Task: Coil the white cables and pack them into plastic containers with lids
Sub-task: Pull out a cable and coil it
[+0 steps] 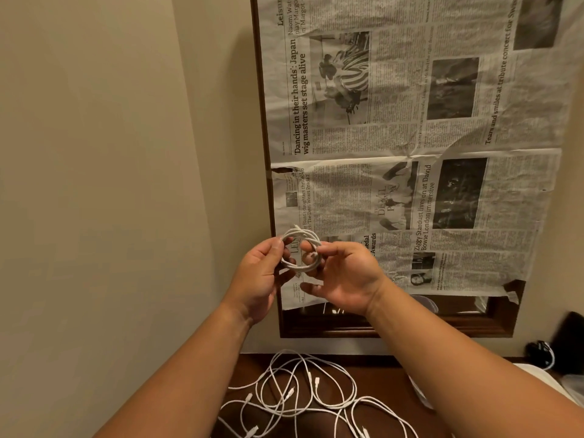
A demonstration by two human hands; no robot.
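I observe both hands raised well above the table (382, 384), working one coiled white cable (295, 237) between them. The left hand (264, 273) grasps the left side of the coil, its fingers curled around the strands. The right hand (344, 276) pinches the right side of the coil between thumb and forefinger, while its remaining fingers are spread loosely below and hold nothing. The coil is a small ring of several turns, held roughly upright in the air, with one short end projecting at its top. It stands in front of the lower left corner of a sheet of newspaper (410, 153). That newspaper covers most of a dark wooden frame (331, 328) fixed to the far wall, and the frame's lower rail and left rail are exposed. A plain beige wall (110, 153) fills the left of the scene. Below the hands, near me, a tangle of loose white cables (317, 380) lies on the dark brown table between the two forearms, several connectors visible among the loops. At the far right of the table I note a dark object (568, 339) with a white cord beside it. I cannot tell what it is. A pale item partly hidden by the right forearm cannot be identified.
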